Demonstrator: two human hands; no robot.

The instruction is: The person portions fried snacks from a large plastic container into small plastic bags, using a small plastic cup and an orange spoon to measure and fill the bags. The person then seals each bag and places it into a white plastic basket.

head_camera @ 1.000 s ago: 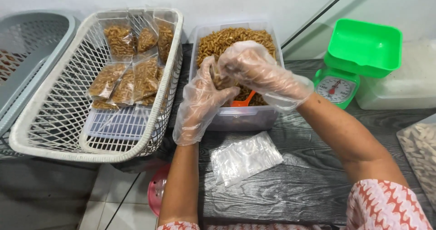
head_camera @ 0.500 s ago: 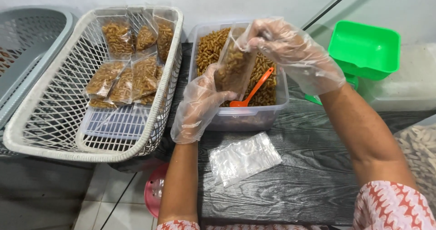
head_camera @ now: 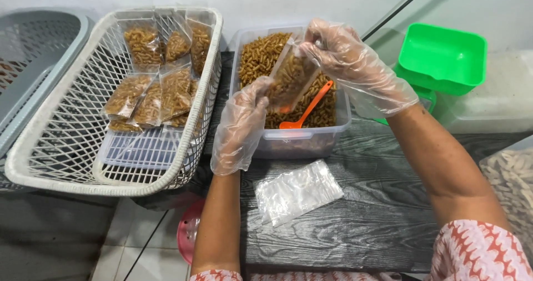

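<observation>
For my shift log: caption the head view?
Gloved left hand and right hand hold a filled snack bag over the clear tub.

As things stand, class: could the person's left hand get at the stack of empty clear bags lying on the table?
Probably yes. The empty bags lie uncovered on the table, just below the left hand, with nothing between. But that hand now supports the filled bag and would have to let go first.

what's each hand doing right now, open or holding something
Left hand: closed on the lower end of the filled snack bag.
Right hand: closed, pinching the top of the same bag.
</observation>
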